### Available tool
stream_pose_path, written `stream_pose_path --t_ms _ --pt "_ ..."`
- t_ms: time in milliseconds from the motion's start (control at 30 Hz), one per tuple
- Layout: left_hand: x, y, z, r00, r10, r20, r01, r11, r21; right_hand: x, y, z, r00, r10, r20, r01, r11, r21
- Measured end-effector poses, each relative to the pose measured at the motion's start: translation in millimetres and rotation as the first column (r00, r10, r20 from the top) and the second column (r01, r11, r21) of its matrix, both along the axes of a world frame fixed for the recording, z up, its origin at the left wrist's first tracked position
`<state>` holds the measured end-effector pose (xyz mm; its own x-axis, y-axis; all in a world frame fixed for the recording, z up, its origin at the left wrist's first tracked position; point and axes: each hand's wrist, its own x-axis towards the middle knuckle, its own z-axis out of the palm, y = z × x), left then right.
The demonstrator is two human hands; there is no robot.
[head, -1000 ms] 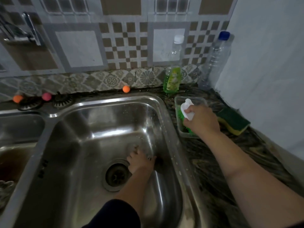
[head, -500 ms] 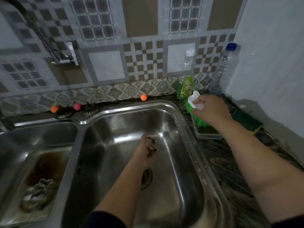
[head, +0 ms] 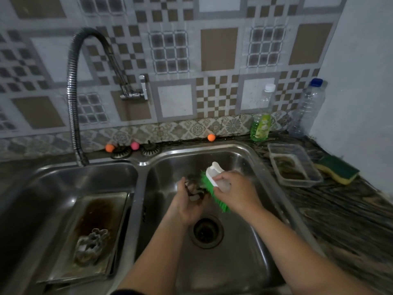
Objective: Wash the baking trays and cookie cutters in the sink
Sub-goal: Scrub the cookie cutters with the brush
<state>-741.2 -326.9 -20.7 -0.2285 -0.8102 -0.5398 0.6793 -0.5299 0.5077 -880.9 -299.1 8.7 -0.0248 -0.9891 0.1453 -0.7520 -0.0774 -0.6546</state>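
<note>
Over the right sink basin (head: 240, 158), my left hand (head: 187, 205) holds a small dark metal cookie cutter (head: 192, 189) in its curled fingers. My right hand (head: 236, 192) grips a scrubbing brush (head: 212, 182) with a white handle and green bristles, its bristles touching the cutter. In the left basin (head: 53, 179) lies a stained metal baking tray (head: 100, 220) with several cookie cutters (head: 91, 245) piled on it.
A flexible metal tap (head: 73, 99) curves over the left basin. On the dark counter at right stand a green soap bottle (head: 261, 124), an empty clear bottle (head: 308, 109), a clear plastic container (head: 295, 165) and a yellow-green sponge (head: 338, 170). The drain (head: 207, 232) lies below my hands.
My right hand carried the brush from the plastic container over to the right basin. My left hand lifted the cutter off the basin floor to meet the bristles. The view tilted upward.
</note>
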Motion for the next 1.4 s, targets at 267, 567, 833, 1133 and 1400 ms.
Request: stream_pose_path --t_ms 267,567,833,1133,1400 --pt "35 14 2 0.998 -0.052 -0.022 0.052 0.999 -0.008 32 14 1 0.996 0.021 -0.085 -0.025 0.999 -0.048" --pt "61 19 9 1.0 0.021 -0.017 -0.02 0.999 0.025 57 32 1 0.998 0.018 -0.06 -0.022 0.997 -0.08" --pt "76 21 16 0.995 0.045 -0.092 -0.039 0.997 0.071 78 38 10 0.997 0.04 -0.062 -0.048 0.99 -0.136" --pt "97 22 17 0.992 0.093 -0.086 -0.095 0.995 -0.011 99 43 13 0.998 0.06 -0.011 -0.061 0.981 -0.185" --pt "100 20 7 0.994 0.107 0.024 -0.104 0.989 -0.109 103 44 11 0.997 0.044 0.057 -0.032 0.979 -0.199"
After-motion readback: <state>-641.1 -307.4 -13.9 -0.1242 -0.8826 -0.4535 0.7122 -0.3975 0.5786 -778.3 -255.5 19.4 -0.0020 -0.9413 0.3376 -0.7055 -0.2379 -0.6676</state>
